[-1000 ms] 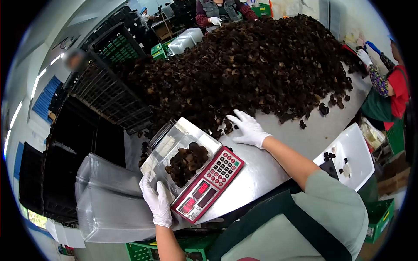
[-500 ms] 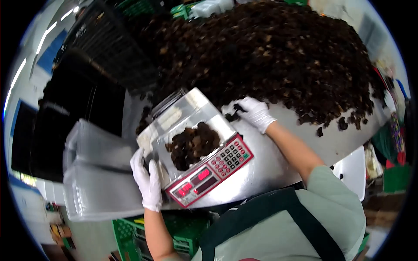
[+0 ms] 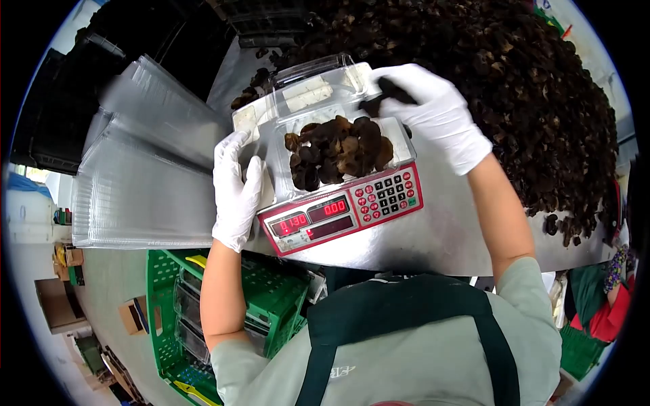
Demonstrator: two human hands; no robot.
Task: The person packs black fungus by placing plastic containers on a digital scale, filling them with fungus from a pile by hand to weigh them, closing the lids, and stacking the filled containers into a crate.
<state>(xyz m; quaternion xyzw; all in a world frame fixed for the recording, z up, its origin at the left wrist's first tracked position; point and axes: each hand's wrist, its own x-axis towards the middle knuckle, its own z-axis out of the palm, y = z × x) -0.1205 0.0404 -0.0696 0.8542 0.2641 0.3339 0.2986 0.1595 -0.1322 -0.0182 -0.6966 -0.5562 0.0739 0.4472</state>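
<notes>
Scale is lit at 0.130; left hand is kept wide at its left edge, as half a second ago. Clear tray with dark pieces is seated on the scale. Right hand, earlier down by the far pile, has been brought to the tray's far right corner, dark chunk gripped.

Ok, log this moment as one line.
right hand: holding fungus | left hand: at left end of scale | tray: on scale, more fungus inside
</notes>
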